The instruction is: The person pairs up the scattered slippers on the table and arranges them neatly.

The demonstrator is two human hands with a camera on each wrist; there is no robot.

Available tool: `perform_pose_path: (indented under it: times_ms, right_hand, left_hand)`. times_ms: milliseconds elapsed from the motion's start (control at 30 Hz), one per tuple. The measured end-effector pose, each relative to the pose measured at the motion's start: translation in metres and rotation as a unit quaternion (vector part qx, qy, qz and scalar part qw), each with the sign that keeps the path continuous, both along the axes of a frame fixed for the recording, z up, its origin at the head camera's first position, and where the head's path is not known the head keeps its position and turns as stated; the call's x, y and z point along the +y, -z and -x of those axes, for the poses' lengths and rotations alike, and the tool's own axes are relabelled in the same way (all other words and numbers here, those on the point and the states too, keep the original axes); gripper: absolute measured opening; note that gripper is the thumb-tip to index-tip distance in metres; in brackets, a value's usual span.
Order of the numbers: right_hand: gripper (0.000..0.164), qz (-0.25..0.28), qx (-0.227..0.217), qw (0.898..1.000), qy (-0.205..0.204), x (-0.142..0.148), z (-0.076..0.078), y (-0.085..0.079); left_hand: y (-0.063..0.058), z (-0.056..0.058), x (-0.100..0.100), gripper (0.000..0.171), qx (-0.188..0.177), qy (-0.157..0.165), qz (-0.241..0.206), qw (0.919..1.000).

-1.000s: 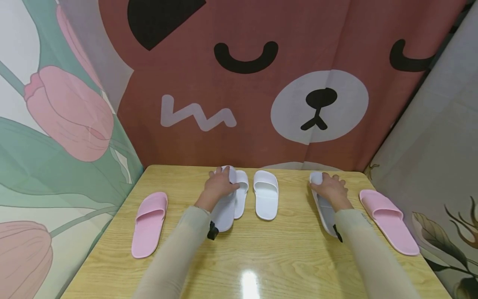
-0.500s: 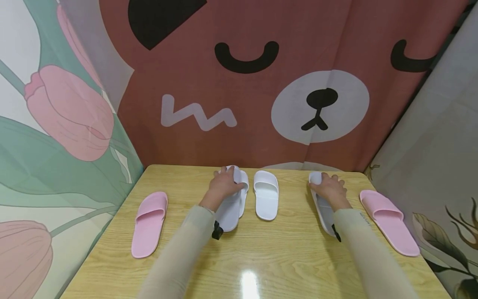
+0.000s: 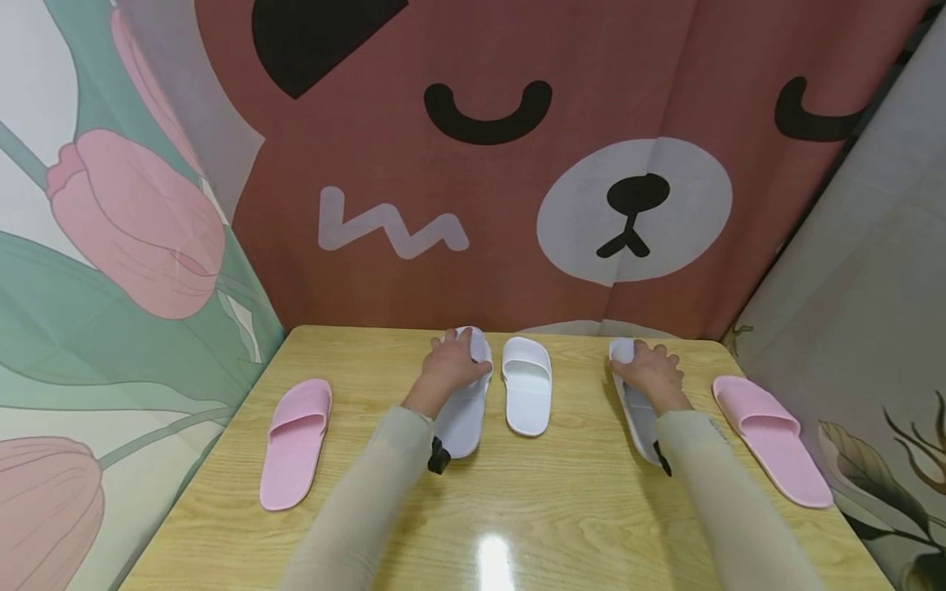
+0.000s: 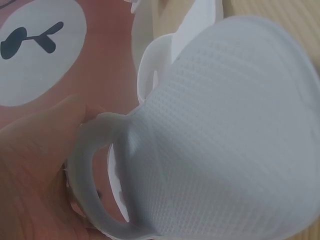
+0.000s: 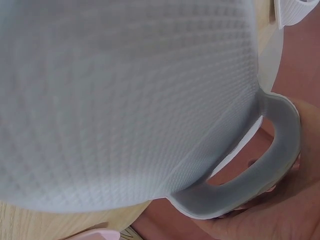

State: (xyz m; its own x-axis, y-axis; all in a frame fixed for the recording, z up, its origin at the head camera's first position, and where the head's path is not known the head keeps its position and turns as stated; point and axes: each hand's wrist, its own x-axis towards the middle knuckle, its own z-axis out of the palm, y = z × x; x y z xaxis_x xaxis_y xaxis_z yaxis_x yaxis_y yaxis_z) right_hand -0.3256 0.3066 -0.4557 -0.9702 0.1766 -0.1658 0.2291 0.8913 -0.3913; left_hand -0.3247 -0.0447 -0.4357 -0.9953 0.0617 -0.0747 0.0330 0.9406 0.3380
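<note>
My left hand grips a white slipper by its strap, at the back of the table left of centre. That slipper nearly covers another white slipper beyond it in the head view. A white slipper lies on the table just to the right. On the right side my right hand holds another white slipper by its strap, tilted on its side. Both wrist views show the textured footbed of the left-held slipper and right-held slipper, thumb and fingers around each strap.
A pink slipper lies at the table's left, a second pink slipper at the right edge. The wooden table meets a bear-print curtain at its back. Printed cloths hang on both sides.
My left hand has moved to the right with its slipper, which now overlaps the white slipper that showed beside it before. My right hand has barely shifted left.
</note>
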Motion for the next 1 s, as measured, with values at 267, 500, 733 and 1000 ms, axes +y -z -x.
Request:
perform_pose_path:
  times_ms: [267, 500, 733, 1000]
  right_hand:
    - [0.09, -0.002, 0.003, 1.0, -0.002, 0.0, 0.001, 0.001]
    - [0.09, -0.006, 0.006, 1.0, -0.008, 0.002, 0.003, 0.002]
    - [0.09, -0.006, 0.004, 1.0, -0.007, 0.002, 0.002, 0.0]
    - [0.091, -0.005, -0.002, 1.0, -0.003, 0.001, 0.001, -0.001]
  left_hand:
    - [-0.003, -0.001, 0.01, 0.085, -0.002, 0.004, 0.004, 1.0]
    - [-0.005, 0.0, 0.018, 0.084, -0.006, 0.011, -0.005, 0.9999]
    - [-0.007, -0.001, 0.025, 0.085, -0.009, 0.012, -0.002, 0.9999]
    - [-0.01, -0.003, 0.032, 0.084, -0.005, 0.019, 0.001, 0.9998]
